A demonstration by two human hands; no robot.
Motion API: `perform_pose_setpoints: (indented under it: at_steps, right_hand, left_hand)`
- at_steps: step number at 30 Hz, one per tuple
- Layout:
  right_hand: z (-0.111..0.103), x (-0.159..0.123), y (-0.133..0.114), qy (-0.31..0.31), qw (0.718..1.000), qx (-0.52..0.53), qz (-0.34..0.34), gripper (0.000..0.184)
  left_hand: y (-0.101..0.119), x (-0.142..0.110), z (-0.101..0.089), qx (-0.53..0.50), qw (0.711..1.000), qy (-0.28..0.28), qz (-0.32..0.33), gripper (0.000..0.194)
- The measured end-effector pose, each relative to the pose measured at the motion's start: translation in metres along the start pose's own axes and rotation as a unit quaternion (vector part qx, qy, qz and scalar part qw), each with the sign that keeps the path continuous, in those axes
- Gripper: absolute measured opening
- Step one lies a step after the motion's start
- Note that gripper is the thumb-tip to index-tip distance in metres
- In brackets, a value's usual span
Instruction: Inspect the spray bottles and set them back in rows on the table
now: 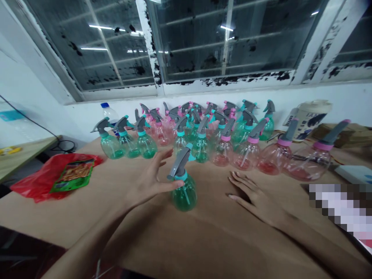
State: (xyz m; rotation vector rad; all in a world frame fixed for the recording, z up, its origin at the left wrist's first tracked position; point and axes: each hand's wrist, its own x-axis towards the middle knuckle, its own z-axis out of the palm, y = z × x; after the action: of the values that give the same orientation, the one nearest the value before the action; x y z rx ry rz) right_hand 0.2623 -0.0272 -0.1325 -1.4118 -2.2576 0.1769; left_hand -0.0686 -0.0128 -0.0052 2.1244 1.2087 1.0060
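Observation:
A green spray bottle [184,192] with a grey trigger head and teal collar stands alone on the brown tabletop [122,217]. My left hand [152,179] is beside it on the left, fingers spread, thumb touching the bottle's neck. To the right of the bottle, my right hand [255,197] lies flat on the table with its fingers stretched out, holding nothing.
Several green and pink spray bottles [203,131] crowd the back of the table under the windows. A red plastic bag with a green packet [58,176] lies at the left. A water bottle [109,112], a white jug [308,118] and a box stand at the back.

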Motion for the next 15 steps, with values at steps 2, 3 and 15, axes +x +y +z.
perform_pose_setpoints:
  at_steps: [2, 3, 15]
  right_hand:
    - [0.001, 0.0, 0.001, -0.001, 1.0, 0.002, -0.003, 0.06]
    - [0.001, -0.001, 0.001, -0.002, 1.0, 0.001, -0.004, 0.06]
    - [0.0, -0.001, 0.0, -0.009, 1.0, -0.01, -0.002, 0.06]
  left_hand:
    - [0.005, 0.01, 0.003, -0.048, 0.998, -0.043, 0.002, 0.091]
    - [0.009, 0.014, 0.006, -0.066, 0.996, -0.06, -0.002, 0.093]
    - [0.02, 0.019, 0.04, -0.007, 0.999, 0.022, -0.034, 0.038]
